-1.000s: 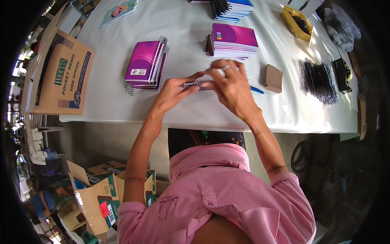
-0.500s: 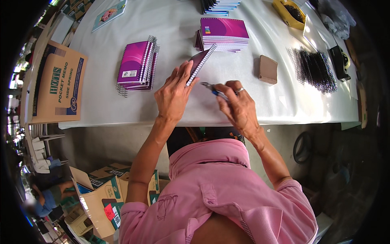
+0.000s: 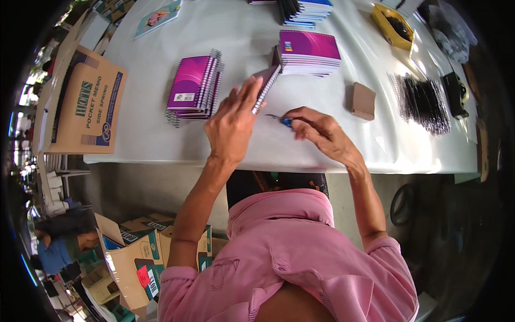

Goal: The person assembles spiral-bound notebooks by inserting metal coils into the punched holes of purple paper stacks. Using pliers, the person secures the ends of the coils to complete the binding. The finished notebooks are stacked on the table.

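Note:
My left hand (image 3: 230, 127) is closed around a small notebook (image 3: 267, 86), tilted up on edge with its spiral binding facing right. Pliers (image 3: 286, 121) with blue handles sit in the closed fingers of my right hand (image 3: 325, 135). Their dark tip points left, close to the lower end of the spiral but apart from it. To the left lies a stack of purple spiral notebooks (image 3: 188, 88), coils sticking out. Just beyond the held notebook stands a pile of purple notebooks (image 3: 311, 49). My palm hides most of the held cover.
On the right are a brown block (image 3: 363, 101), black spiral coils (image 3: 426, 104), a black tape dispenser (image 3: 455, 92) and a yellow tray (image 3: 383, 26). Blue-edged notebooks (image 3: 308, 13) lie at the back. A cardboard box (image 3: 86, 102) stands left; open cartons (image 3: 129, 260) sit below the table.
The view has shifted, so the table's things appear lower and further right. My right hand has turned, and the pliers now lie flatter. The notebook stays in my left hand.

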{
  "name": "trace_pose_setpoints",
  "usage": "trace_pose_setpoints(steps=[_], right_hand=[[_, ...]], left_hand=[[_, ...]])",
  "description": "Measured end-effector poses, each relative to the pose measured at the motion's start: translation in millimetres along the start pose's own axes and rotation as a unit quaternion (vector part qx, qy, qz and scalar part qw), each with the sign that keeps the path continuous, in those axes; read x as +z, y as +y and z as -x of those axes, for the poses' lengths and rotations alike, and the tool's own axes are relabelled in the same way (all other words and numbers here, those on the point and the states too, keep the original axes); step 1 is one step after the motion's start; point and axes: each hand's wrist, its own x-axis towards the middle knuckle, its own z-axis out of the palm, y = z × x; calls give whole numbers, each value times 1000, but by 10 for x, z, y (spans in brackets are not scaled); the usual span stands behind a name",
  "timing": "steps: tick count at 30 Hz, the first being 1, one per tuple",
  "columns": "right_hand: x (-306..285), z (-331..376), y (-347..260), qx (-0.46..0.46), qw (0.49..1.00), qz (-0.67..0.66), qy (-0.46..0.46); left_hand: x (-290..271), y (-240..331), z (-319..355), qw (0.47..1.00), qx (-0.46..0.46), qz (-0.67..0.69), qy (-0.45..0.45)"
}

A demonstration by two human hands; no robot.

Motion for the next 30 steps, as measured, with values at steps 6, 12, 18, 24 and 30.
trace_pose_setpoints(steps=[6, 12, 18, 24, 30], right_hand=[[-183, 107, 406, -67, 854, 493, 151], [95, -410, 100, -89, 973, 30, 209], [604, -1288, -476, -130, 978, -141, 77], [1014, -1730, -244, -305, 863, 391, 102], [228, -1458, 57, -284, 871, 318, 244]], left_hand=[[-445, -793, -379, 990, 41, -117, 61], [-577, -1271, -460, 884, -77, 459, -44], [-430, -1547, -593, 703, -94, 699, -94], [-377, -2066, -542, 808, -340, 446, -181], [-324, -1847, -441, 826, -392, 343, -216]])
